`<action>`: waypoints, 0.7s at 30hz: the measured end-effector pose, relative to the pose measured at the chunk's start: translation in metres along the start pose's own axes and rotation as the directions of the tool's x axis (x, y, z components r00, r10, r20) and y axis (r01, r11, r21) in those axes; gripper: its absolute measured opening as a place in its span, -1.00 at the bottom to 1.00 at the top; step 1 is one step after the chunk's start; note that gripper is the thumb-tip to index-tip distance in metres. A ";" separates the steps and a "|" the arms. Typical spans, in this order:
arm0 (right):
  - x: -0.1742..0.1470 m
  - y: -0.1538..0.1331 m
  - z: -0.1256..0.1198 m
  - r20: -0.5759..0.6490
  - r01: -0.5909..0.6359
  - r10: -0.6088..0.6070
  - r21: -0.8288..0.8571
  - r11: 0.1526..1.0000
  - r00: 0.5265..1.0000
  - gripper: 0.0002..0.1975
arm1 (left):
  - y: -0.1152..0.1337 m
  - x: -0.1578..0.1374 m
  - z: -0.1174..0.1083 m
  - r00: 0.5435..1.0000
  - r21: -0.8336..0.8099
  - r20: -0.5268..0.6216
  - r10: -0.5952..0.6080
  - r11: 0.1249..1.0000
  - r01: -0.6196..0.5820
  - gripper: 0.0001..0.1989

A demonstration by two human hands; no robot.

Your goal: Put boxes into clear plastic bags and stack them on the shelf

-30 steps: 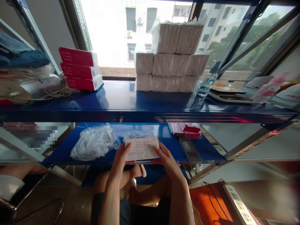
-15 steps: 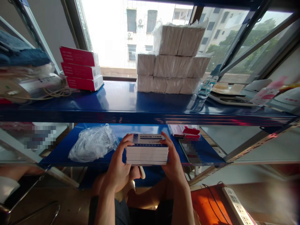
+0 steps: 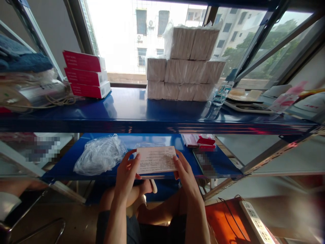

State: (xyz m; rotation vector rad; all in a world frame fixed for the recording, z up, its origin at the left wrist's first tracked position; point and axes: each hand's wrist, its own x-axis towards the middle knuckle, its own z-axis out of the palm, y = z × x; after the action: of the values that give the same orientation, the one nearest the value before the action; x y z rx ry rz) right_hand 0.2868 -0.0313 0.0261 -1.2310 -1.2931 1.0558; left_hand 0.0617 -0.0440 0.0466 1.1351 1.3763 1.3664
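The upper blue shelf [image 3: 129, 105] carries red boxes [image 3: 85, 78] and wrapped bundles [image 3: 186, 72].

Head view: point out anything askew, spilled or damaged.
The clear plastic lies crumpled in a loose heap on the lower shelf, untidy against the neatly stacked wrapped packs above. The small boxes at the shelf's right look unevenly piled. No spill shows; the printed pack between left hand and right hand looks undamaged.

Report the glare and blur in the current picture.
Head view: the window is blown out near white; head view: glare streaks the blue upper shelf; head view: the lower right edge is smeared; head view: small print on the held white pack is too soft to read.
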 end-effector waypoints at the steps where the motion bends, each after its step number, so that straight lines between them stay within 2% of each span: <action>1: 0.001 0.001 0.001 -0.009 -0.010 0.010 -0.043 0.999 1.000 -0.32 | -0.001 0.001 0.002 0.999 0.015 -0.026 -0.030 0.999 0.030 -0.31; 5: 0.002 0.008 0.000 0.003 -0.038 0.038 -0.127 0.991 0.999 -0.33 | -0.016 0.009 -0.003 0.996 0.032 0.008 -0.093 0.995 0.093 -0.33; 11: 0.004 0.035 -0.006 0.186 -0.101 0.129 -0.155 0.983 0.974 -0.27 | -0.056 0.016 -0.017 0.967 0.046 0.199 -0.157 0.988 0.150 -0.40; 14: 0.008 0.050 -0.003 0.240 -0.095 0.126 -0.137 0.986 0.963 -0.21 | -0.064 0.020 -0.016 0.986 0.119 0.156 -0.066 0.992 0.048 -0.41; 16: 0.016 0.057 0.000 0.273 -0.055 0.079 -0.097 0.994 0.959 -0.13 | -0.062 0.028 -0.011 0.994 0.173 0.106 0.029 0.984 -0.047 -0.39; 18: 0.029 0.062 0.005 0.292 0.001 0.016 -0.056 0.998 0.956 -0.06 | -0.056 0.041 -0.004 0.989 0.193 0.071 0.130 0.971 -0.142 -0.39; 21: 0.059 0.065 0.013 0.257 0.065 -0.052 -0.044 0.997 0.965 0.03 | -0.052 0.071 0.011 0.965 0.155 0.049 0.258 0.953 -0.262 -0.42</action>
State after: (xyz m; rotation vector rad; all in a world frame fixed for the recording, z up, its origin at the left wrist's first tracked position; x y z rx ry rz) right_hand 0.2828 0.0338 -0.0335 -1.1131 -1.5533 1.1728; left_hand 0.0562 0.0285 -0.0038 1.4802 1.3717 1.4358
